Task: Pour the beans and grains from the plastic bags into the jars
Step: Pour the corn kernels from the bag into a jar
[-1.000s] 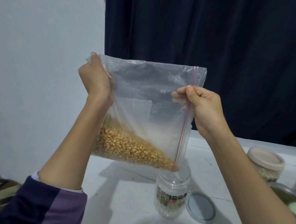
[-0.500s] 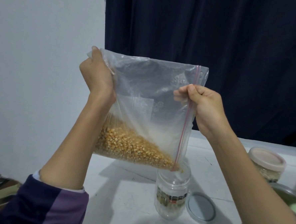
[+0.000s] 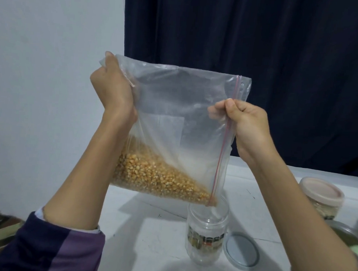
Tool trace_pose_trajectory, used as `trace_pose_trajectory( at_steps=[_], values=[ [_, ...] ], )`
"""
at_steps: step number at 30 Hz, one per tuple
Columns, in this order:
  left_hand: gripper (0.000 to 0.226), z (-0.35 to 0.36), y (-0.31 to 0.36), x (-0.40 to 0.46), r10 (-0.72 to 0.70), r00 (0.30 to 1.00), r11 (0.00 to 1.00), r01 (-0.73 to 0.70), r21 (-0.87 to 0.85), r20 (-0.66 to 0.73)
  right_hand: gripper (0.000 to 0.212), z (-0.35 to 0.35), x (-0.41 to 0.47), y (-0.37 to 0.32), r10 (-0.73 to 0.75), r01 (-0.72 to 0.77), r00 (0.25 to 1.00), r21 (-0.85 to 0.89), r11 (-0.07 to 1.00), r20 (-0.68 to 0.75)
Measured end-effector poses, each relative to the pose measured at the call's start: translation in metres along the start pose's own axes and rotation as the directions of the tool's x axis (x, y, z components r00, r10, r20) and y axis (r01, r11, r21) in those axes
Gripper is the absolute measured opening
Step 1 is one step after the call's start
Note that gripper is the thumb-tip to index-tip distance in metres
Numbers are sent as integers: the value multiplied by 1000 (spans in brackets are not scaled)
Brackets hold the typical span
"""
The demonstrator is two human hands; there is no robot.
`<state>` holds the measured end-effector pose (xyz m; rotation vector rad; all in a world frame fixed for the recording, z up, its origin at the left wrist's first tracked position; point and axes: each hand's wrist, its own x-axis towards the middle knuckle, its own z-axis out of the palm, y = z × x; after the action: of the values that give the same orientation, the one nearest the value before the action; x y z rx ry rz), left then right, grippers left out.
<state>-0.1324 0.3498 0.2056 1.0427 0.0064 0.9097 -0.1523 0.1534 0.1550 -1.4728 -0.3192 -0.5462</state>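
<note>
Both hands, left hand (image 3: 111, 89) and right hand (image 3: 245, 127), grip the bag (image 3: 175, 105) over the jar (image 3: 206, 233).

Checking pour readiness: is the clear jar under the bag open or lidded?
Open. The clear jar shows a bare mouth under the bag's corner; a round lid lies flat beside it.

clear glossy plastic bag (image 3: 175, 105), transparent jar (image 3: 206, 237)

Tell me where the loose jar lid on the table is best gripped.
Grip the lid by its rim, fingers coming from above and the right. It lies flat beside the open jar, which crowds its left edge, so a top pinch across the thin rim seems best.
</note>
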Motion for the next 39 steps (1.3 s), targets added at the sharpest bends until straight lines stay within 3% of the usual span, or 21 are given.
trace_pose_trajectory(
  at_steps=[17, 36, 39],
  values=[
    [48, -12, 1, 7, 15, 1000, 1000, -15, -19, -26, 27, 12, 2, -1, -2, 2, 998, -7, 1000, 68],
    [46, -18, 1, 8, 9, 999, 998, -11, -57, -42, 28, 20, -5, -1, -7, 7, 1000, 16, 1000, 14],
    [46, -18, 2, 8, 10, 999, 999, -12, -50, -47, 28, 20, -5, -2, -15, 14, 998, 4, 1000, 63]
  ],
)
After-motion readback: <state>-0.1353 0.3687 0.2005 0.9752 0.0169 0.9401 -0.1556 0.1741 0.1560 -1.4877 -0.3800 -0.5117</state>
